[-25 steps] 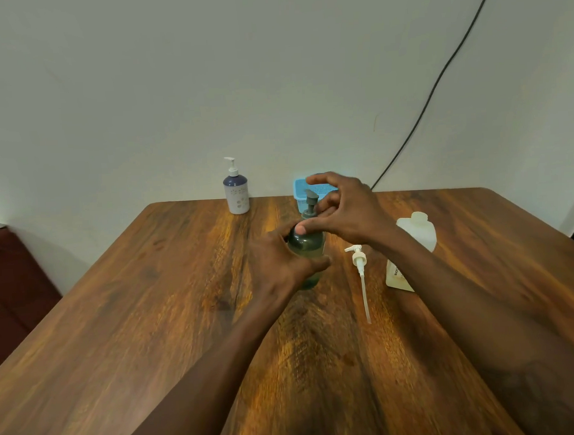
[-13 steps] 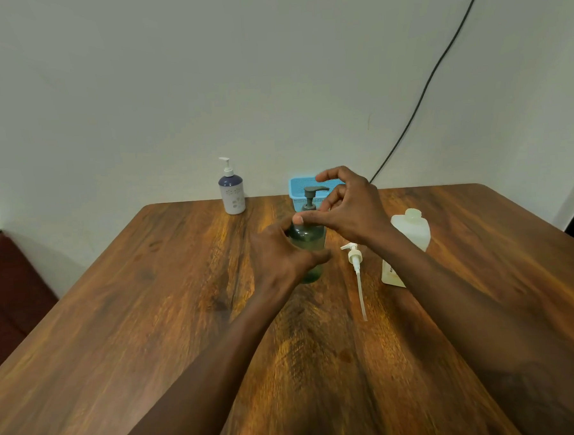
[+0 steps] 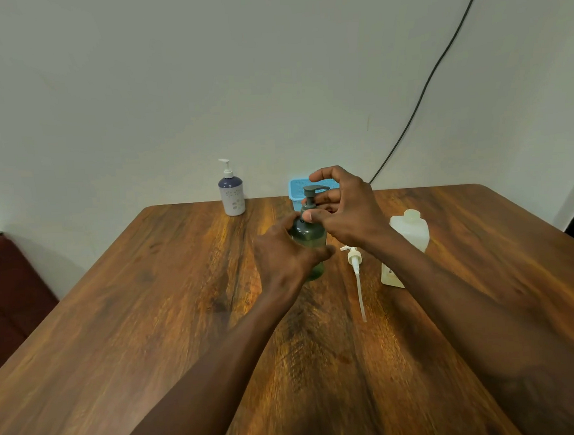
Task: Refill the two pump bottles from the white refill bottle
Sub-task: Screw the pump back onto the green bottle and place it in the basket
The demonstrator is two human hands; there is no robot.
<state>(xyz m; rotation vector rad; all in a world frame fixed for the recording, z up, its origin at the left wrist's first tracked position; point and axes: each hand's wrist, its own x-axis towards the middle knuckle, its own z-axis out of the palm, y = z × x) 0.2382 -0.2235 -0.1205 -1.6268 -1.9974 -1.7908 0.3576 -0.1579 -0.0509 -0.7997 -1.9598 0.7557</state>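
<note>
Two hands are on the green bottle [image 3: 308,236], which stands upright mid-table. Its body is wrapped by the left hand [image 3: 281,256]. The collar [image 3: 308,206] under the gray pump head [image 3: 312,191] is pinched by the thumb and a curled finger of the right hand [image 3: 348,214], with the index finger arched above the nozzle.

Changed over the last second: the pump head was half hidden behind the right fingers and is now fully exposed, nozzle pointing right. The right hand has been turned a little, but its grip point is unchanged. The bottle has not been shifted on the table [image 3: 151,324].

This is read as a collar twist in progress; loosening or tightening cannot be told. No gap at the neck is seen. The liquid level cannot be read through the dark wall, so the refill state of this bottle is unknown.

The white refill bottle [image 3: 409,234] stands untouched at the right, partly hidden behind the right forearm. A loose white pump [image 3: 354,258] is laid flat between it and the green bottle, tube pointing near. The blue-and-white pump bottle [image 3: 232,197] is at the far edge with its pump fitted, well apart from both hands. A blue basket [image 3: 296,192] is seen behind the green bottle.
</note>
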